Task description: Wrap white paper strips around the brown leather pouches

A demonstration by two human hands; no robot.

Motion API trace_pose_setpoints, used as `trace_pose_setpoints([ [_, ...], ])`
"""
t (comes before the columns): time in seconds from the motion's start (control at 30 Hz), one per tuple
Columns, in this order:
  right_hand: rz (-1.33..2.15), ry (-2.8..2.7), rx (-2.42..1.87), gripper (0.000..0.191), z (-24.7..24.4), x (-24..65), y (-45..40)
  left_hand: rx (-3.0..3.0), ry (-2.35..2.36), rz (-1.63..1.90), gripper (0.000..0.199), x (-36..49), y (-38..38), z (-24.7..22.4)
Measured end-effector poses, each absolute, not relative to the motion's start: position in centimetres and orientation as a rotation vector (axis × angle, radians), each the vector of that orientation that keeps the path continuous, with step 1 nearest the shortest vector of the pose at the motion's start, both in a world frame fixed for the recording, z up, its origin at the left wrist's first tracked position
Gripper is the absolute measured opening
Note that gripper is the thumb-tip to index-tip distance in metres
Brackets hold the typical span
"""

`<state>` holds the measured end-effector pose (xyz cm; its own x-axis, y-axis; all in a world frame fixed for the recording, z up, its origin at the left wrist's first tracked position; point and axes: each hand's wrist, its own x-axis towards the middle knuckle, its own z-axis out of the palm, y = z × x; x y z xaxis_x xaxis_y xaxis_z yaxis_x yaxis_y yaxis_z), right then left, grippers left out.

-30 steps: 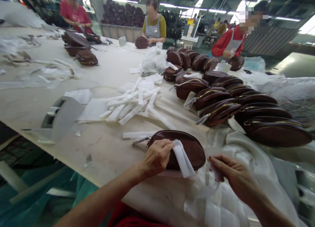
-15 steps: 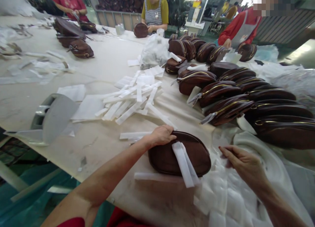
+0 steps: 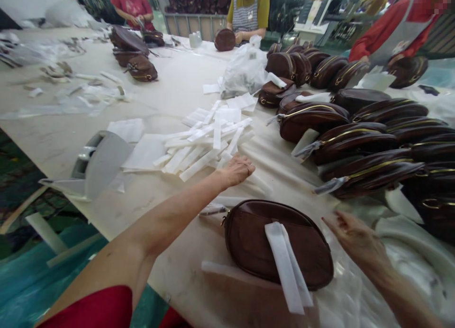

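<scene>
A dark brown oval bag (image 3: 249,242) lies flat on the table in front of me, with a folded white strip (image 3: 284,266) across it. Beyond the bag, my left hand (image 3: 239,170) is over the near right end of a pile of white strips (image 3: 199,145). Its fingers are curled down, and whatever is under them is hidden. My right hand (image 3: 351,231) is just right of the bag, not touching it, with its fingers apart and nothing in them. A wrapped zipper pull (image 3: 213,209) sticks out at the bag's left end.
Rows of brown bags (image 3: 362,141) fill the right side. A grey tape dispenser (image 3: 106,162) stands at the left table edge. A white plastic bag (image 3: 245,67) sits behind the strips. Three people work across the table (image 3: 177,86). Clear plastic lies at the lower right.
My left hand has let go of the bag's top edge and moved up to the white strips. The view has shifted, so most things appear further right or lower.
</scene>
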<state>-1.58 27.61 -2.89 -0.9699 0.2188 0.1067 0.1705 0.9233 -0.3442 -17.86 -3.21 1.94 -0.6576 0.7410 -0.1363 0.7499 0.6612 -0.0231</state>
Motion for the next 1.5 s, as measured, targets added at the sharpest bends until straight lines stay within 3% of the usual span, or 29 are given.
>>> trace_pose_setpoints([
  [0.1,0.511,-2.743,-0.123,0.059,-1.0,-2.6,25.5,1.313,2.764,-0.110,0.018,-17.2,-2.8,4.1],
  [0.33,1.130,-2.808,0.136,0.039,3.4,-5.8,18.8,1.720,2.727,0.041,0.023,-12.5,-0.4,7.0],
  [0.43,1.207,-2.838,0.065,0.027,2.7,-6.2,19.2,1.481,3.022,0.122,0.034,-9.7,-0.8,6.2],
  [0.53,1.228,-2.815,-0.047,0.025,1.3,-6.2,20.7,1.110,2.929,0.253,0.043,-7.4,-0.9,4.5],
  [0.77,1.453,-2.851,0.043,0.027,-0.3,-7.2,20.8,0.703,2.845,0.272,0.024,-5.8,0.9,2.2],
  [1.07,2.244,-3.037,-0.030,0.027,-0.2,-9.1,20.5,0.740,3.043,0.402,0.019,-5.5,0.7,1.8],
  [1.2,2.491,-3.028,-0.102,0.023,-0.5,-9.4,20.6,0.754,2.843,0.345,0.019,-6.1,0.9,1.6],
  [1.27,2.460,-3.063,-0.019,0.027,-0.4,-9.2,20.8,0.731,2.746,0.291,0.020,-6.3,1.0,1.7],
  [1.5,1.748,-3.297,0.549,0.035,0.0,-7.5,21.3,0.717,2.712,0.227,0.028,-6.9,1.2,1.5],
])
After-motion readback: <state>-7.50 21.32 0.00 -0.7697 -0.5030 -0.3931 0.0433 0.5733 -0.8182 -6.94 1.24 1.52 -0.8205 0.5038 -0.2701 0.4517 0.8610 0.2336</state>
